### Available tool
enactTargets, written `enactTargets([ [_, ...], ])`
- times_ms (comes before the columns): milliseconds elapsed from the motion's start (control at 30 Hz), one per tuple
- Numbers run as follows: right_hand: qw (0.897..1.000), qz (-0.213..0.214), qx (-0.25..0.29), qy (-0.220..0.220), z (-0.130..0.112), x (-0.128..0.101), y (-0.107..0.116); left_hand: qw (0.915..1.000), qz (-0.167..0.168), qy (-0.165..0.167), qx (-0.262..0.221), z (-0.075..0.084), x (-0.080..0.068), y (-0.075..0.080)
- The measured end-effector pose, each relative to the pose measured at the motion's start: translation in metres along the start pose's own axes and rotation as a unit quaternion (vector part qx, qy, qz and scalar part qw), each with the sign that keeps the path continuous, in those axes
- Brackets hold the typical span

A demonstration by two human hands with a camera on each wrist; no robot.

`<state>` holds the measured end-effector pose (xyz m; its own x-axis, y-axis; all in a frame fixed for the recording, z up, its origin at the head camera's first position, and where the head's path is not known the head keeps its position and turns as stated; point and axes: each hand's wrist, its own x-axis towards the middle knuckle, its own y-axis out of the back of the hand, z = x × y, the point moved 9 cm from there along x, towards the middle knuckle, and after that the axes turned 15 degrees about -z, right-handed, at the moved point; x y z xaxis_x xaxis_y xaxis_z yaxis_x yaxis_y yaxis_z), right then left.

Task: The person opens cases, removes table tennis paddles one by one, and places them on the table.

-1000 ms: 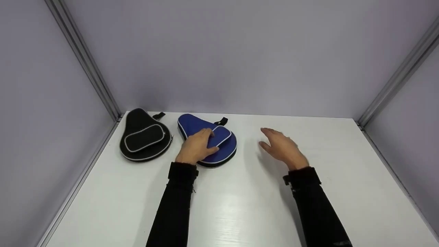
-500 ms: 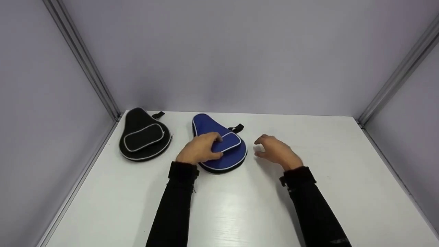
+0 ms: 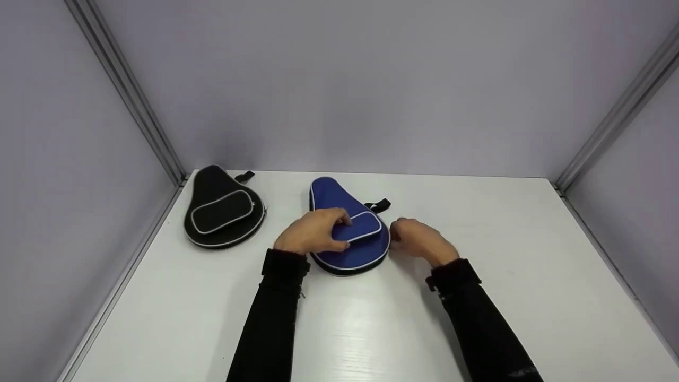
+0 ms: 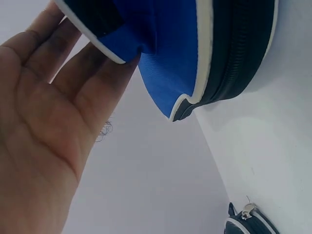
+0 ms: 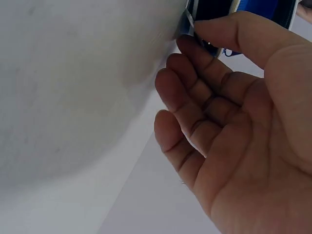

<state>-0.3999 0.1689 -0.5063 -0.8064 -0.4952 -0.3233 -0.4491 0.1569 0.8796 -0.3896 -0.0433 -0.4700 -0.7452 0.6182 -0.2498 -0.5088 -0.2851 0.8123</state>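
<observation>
A blue table tennis bat case (image 3: 354,257) with white piping lies flat on the white table, its narrow end toward the back wall. My left hand (image 3: 313,231) grips its raised front pocket (image 3: 366,225) between fingers and thumb; in the left wrist view the fingers (image 4: 90,68) meet the pocket's piped edge, thumb out of sight. At the case's right edge is my right hand (image 3: 421,240). Its thumb and index finger pinch a thin silvery zipper pull (image 5: 190,20) in the right wrist view, while the other fingers curl loosely.
A black bat case (image 3: 223,212) of the same shape lies at the back left, its zipper pull (image 4: 248,210) showing in the left wrist view. The blue case's black strap (image 3: 379,205) sticks out to the right. Grey walls (image 3: 339,85) enclose the table (image 3: 530,276).
The blue case has slid right and slightly nearer, turning a little, with the left hand on it. The right hand has come left to the case's edge, its fingers closing on the zipper pull.
</observation>
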Motion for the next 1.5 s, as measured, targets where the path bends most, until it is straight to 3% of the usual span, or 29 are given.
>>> enactTargets([
  [133,0.999,-0.015,0.005,-0.034,0.003,0.000,-0.001,0.9999,0.001,0.000,0.015,0.001,0.000,-0.001],
  [300,0.999,-0.008,0.001,-0.039,0.004,0.001,0.004,0.9980,0.014,0.007,0.062,0.003,0.002,-0.001],
  [467,0.999,0.005,-0.001,-0.034,0.004,0.001,0.003,0.9961,0.034,0.043,0.070,-0.001,0.005,-0.005],
  [633,1.000,0.017,-0.005,-0.022,0.002,0.003,0.003,0.9935,0.069,0.078,0.046,-0.004,0.008,-0.004],
  [1033,0.999,0.033,-0.017,0.015,-0.010,0.004,0.002,0.9850,0.131,0.092,0.065,-0.004,0.011,0.001],
  [1200,0.998,0.018,-0.031,0.046,-0.026,0.007,-0.004,0.9790,0.159,0.100,0.079,-0.007,0.009,0.005],
  [1500,0.996,-0.022,-0.026,0.080,-0.053,0.010,-0.013,0.9740,0.179,0.106,0.090,-0.007,0.008,0.007],
])
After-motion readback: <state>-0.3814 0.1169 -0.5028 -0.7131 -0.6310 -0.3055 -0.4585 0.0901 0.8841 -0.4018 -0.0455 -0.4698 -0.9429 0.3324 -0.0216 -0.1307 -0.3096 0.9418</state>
